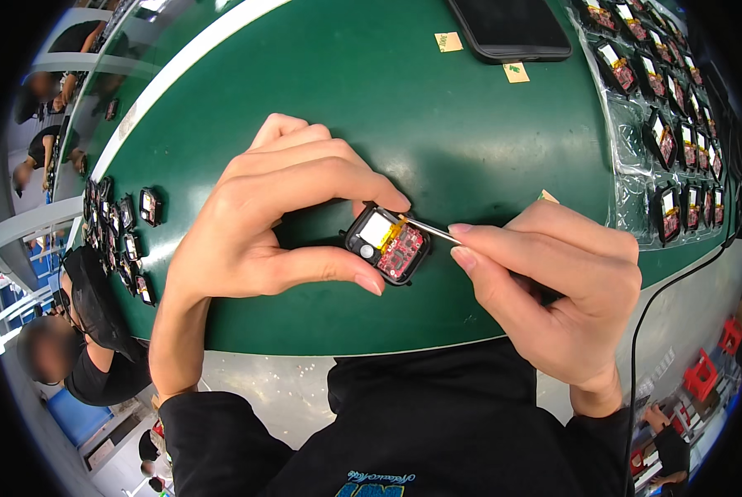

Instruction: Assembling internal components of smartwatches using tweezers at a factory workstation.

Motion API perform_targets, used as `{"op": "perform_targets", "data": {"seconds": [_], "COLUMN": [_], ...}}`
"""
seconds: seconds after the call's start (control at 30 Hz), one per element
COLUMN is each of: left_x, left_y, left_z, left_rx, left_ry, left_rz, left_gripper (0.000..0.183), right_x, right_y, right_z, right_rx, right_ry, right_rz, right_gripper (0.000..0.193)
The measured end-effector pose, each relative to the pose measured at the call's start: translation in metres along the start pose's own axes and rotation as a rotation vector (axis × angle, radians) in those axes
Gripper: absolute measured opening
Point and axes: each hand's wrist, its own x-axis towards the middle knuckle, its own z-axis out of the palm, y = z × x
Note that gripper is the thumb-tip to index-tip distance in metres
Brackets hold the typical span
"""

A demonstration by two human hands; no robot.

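Near the middle of the green table, my left hand [280, 215] grips a small black device housing [352, 240] between thumb and fingers. Inside the housing sit a red circuit board [402, 252], a white battery [377, 229], yellow tape [394, 234] and a round silver part [366, 250]. My right hand [553, 282] pinches a thin metal tool [433, 230], perhaps tweezers; its full shape is hidden by the fingers. The tool's tip touches or nearly touches the housing's upper edge beside the yellow tape.
Clear plastic trays [632, 153] of similar housings stand at the right. More housings [118, 224] lie at the left edge. A black phone [516, 29] rests at the back, near small tan stickers [449, 41]. A black cable [648, 298] runs down the right. A co-worker [97, 340] sits at left.
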Motion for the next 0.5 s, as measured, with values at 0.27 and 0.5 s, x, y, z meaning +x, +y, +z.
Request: {"op": "perform_targets", "data": {"seconds": [0.27, 0.5], "left_x": [0.0017, 0.0015], "left_y": [0.0018, 0.0033], "left_z": [-0.0023, -0.0014], "left_rx": [0.021, 0.016], "left_ry": [-0.035, -0.033], "left_rz": [0.002, 0.012], "left_gripper": [0.069, 0.066], "right_x": [0.0008, -0.0018], "right_y": [0.0009, 0.0012], "right_z": [-0.0007, 0.0026], "right_rx": [-0.009, -0.009], "right_ry": [-0.026, -0.031], "right_rz": [-0.005, -0.019], "right_gripper": [0.022, 0.023]}}
